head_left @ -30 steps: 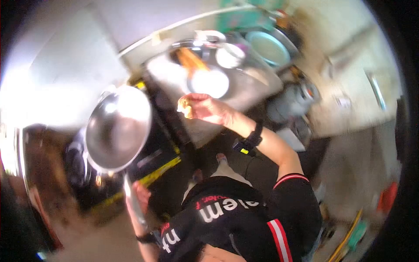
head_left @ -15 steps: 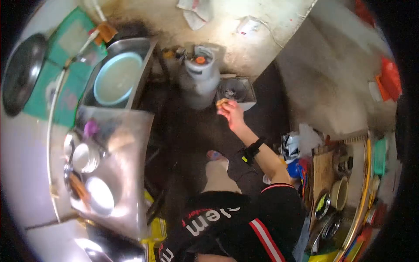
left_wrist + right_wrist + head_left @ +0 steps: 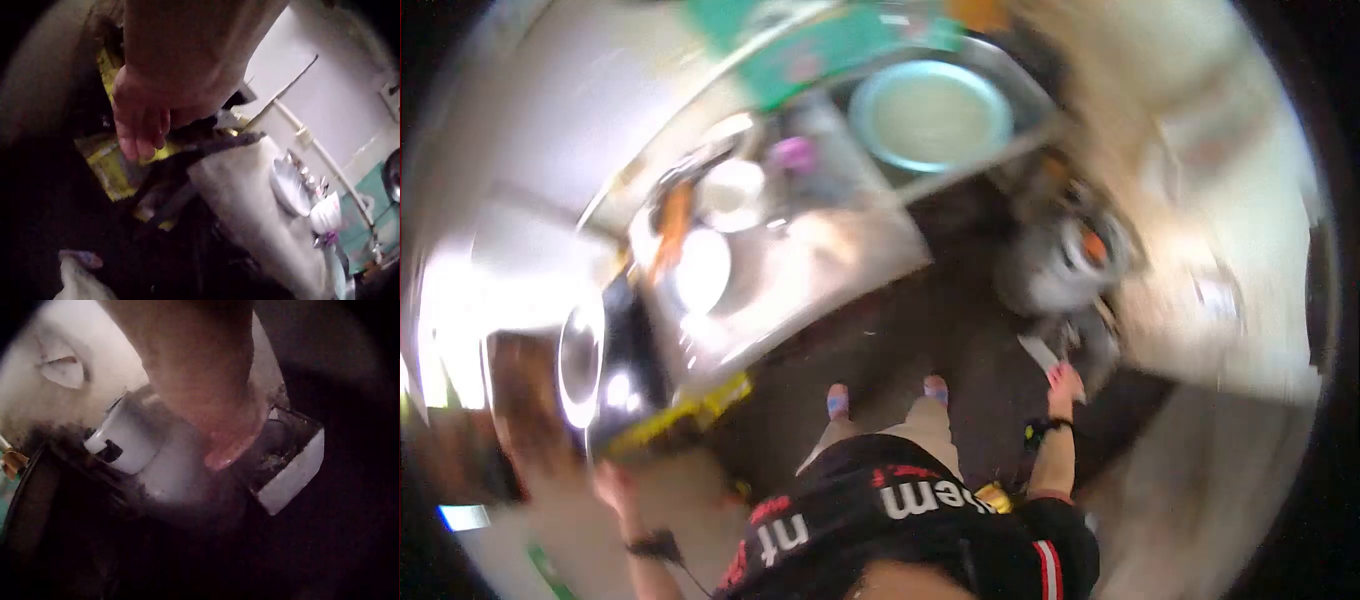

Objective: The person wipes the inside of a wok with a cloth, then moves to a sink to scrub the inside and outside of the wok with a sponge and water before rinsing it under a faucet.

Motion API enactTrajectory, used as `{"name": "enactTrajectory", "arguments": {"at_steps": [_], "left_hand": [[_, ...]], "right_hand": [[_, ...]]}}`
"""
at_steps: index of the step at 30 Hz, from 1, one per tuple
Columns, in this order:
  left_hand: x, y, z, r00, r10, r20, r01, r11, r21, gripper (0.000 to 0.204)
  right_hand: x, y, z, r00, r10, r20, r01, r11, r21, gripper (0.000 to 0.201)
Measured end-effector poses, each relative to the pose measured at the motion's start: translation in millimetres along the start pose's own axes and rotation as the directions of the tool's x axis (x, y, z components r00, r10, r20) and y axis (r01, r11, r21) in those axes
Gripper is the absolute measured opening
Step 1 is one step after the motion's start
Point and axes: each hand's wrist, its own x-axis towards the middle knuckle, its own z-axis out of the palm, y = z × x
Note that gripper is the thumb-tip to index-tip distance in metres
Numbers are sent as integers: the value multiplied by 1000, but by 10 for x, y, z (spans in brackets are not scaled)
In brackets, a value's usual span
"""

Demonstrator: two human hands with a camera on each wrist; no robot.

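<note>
In the head view my right hand (image 3: pixel 1065 382) hangs low at the front edge of a white box-shaped bin (image 3: pixel 1038 352) with a dark inside. The right wrist view shows that hand (image 3: pixel 234 440) overlapping the bin's near side, fingers pointing down and nothing seen in them. My left hand (image 3: pixel 615 487), blurred, is just below the handle end of a steel wok (image 3: pixel 580 365) at the left. In the left wrist view its fingers (image 3: pixel 145 134) hang loosely bent with nothing showing in them.
A grey gas cylinder (image 3: pixel 1060 265) stands beside the bin. A metal counter (image 3: pixel 820 275) carries a white bowl (image 3: pixel 703 270), stacked white bowls (image 3: pixel 733 195) and a purple thing (image 3: pixel 794 154). The sink beyond holds a light-blue basin (image 3: pixel 930 115).
The right hand carried a small crumpled yellowish piece from the counter over to the bin; that piece no longer shows in it. The head view swung right, then back left, bringing the wok into view again.
</note>
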Motion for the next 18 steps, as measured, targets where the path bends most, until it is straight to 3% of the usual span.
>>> {"name": "enactTrajectory", "arguments": {"at_steps": [1,2,3,4,5,6,7,8,9,10,11,12,13,14,15,17,18], "left_hand": [[135,556,-396,770,-635,62,600,687,-410,22],[274,676,-580,734,-678,-28,611,678,-408,22],[330,333,-660,876,-434,-211,402,898,-178,26],[400,-73,-699,875,-428,-227,357,886,-295,28],[464,98,-867,854,-491,-172,459,867,-193,36],[592,175,-953,813,-544,-207,566,822,64,43],[641,-247,-798,837,-503,-218,527,847,72,48],[675,-406,-767,823,-523,-221,548,834,67,48],[783,-447,-647,760,-649,37,650,760,-2,48],[973,-472,-435,655,-686,316,731,681,-38,49],[1014,-679,-180,489,-685,540,839,539,-75,55],[1045,-497,-58,555,-520,649,808,522,-272,51],[1037,-372,58,502,-411,761,864,268,-425,52],[1110,-267,31,335,-288,897,942,126,-311,56],[1141,-439,205,212,-276,938,976,14,-217,62],[1303,-463,312,110,-174,979,982,-130,-133,51],[1291,-637,431,237,-124,964,965,-89,-248,47]], "right_hand": [[54,-32,25,984,-150,97,174,924,-341,32],[312,-127,-146,865,-221,451,482,616,-623,32],[148,-366,131,986,13,166,31,964,-263,28],[433,-318,-33,893,-128,432,284,905,-318,32],[231,-474,225,945,-142,293,212,952,-222,28],[504,-593,248,957,-73,282,139,965,-224,29],[777,-684,295,968,-17,249,72,974,-214,31],[534,-692,665,974,-78,211,139,946,-293,35],[-15,-748,1110,975,-159,155,206,907,-366,40],[-58,-753,1170,893,-161,421,317,888,-333,41],[-596,-681,1601,858,-176,483,398,821,-409,42],[-852,-621,1829,806,-162,569,467,765,-443,44],[-1104,-497,2256,827,-240,509,486,760,-431,36],[-1552,-373,2639,791,-278,545,522,771,-364,20],[-1844,-225,2950,769,-304,562,560,745,-364,21],[-2354,18,3404,700,-281,656,639,656,-401,21],[-2442,117,3555,676,-248,694,663,615,-427,21]]}}
